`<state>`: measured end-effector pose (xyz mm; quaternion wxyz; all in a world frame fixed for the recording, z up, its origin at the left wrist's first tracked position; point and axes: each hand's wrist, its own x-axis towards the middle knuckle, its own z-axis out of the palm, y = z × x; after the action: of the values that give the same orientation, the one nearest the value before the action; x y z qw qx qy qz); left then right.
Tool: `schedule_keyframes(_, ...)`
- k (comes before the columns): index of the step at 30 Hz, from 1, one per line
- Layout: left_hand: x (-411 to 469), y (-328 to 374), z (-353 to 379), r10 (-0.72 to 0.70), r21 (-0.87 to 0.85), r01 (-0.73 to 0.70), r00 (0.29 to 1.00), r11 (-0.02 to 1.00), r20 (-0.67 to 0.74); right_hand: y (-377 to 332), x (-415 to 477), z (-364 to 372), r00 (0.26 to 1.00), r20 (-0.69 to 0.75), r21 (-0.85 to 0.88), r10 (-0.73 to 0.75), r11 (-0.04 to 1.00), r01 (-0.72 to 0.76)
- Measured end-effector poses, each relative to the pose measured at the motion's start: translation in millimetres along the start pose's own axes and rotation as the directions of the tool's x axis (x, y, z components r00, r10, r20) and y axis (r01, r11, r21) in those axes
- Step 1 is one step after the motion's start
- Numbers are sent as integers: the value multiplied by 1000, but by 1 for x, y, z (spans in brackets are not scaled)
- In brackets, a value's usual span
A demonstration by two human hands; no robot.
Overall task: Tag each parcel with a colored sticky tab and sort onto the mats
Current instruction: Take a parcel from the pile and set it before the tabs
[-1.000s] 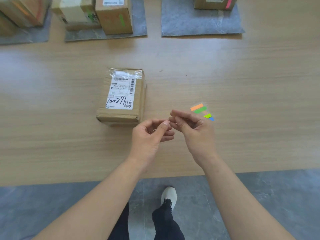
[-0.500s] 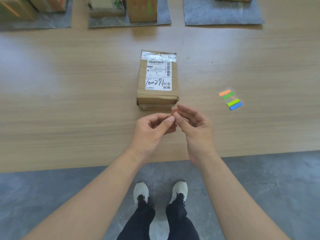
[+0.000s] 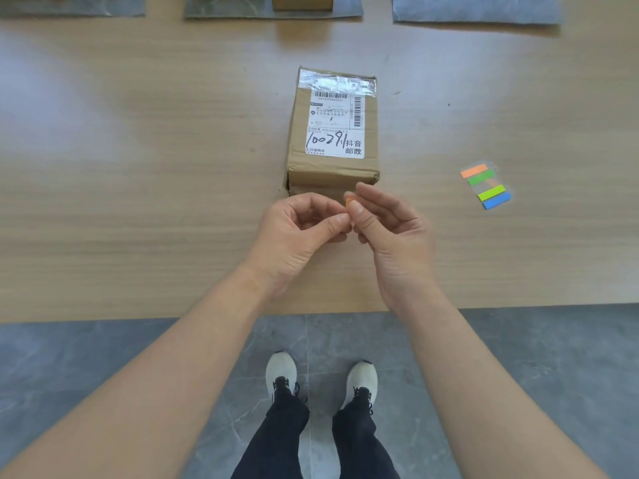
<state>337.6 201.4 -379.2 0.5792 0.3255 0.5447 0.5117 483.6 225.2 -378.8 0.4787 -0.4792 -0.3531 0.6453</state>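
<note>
A brown cardboard parcel [image 3: 332, 133] with a white shipping label lies on the wooden table [image 3: 138, 167], just beyond my hands. My left hand [image 3: 297, 233] and my right hand [image 3: 387, 233] meet in front of the parcel's near face. Between their fingertips they pinch a small orange sticky tab [image 3: 349, 203]; most of it is hidden by the fingers. The pad of sticky tabs [image 3: 487, 186], with orange, green, lime and blue strips, lies on the table to the right of the parcel.
Three grey mats run along the far edge: a left mat [image 3: 69, 6], a middle mat [image 3: 235, 10] bearing a cardboard box [image 3: 302, 1], and a right mat [image 3: 477, 12]. The table's near edge crosses below my wrists; grey floor tiles and my shoes are underneath.
The view has shifted, so the parcel now sits straight ahead of my hands. My fingertips have parted slightly and the orange tab now shows between them.
</note>
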Motion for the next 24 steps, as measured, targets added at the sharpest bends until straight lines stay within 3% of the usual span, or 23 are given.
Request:
schedule_keyframes(2, 4, -1, 3, 35, 102, -28, 997, 994, -72, -2, 4, -1, 991, -13, -149, -137, 980, 133)
schedule_keyframes(4, 8, -4, 7, 69, 153, -43, 984, 987, -164, -3, 8, -5, 949, -5, -380, -316, 878, 290)
schedule_keyframes(6, 12, -8, 12, 78, 135, -46, 967, 990, -242, -6, 15, -10, 843, 62, -618, -534, 643, 453)
schedule_keyframes(8, 16, -13, 16, 59, 81, -36, 952, 996, -301, -9, 25, -16, 695, 234, -763, -680, 315, 565)
schedule_keyframes(9, 17, -14, 18, 47, 56, -30, 945, 998, -325, -11, 31, -17, 644, 330, -786, -690, 177, 592)
schedule_keyframes(11, 19, -14, 22, 22, 14, -18, 932, 1000, -361, -12, 42, -18, 632, 448, -787, -633, 56, 614)
schedule_keyframes(15, 22, -13, 26, -13, -37, -1, 919, 999, -394, -6, 51, -17, 673, 481, -777, -563, 82, 624)
schedule_keyframes(24, 25, -14, 29, -59, -57, 38, 901, 998, -429, 9, 58, -10, 691, 341, -733, -638, 280, 620)
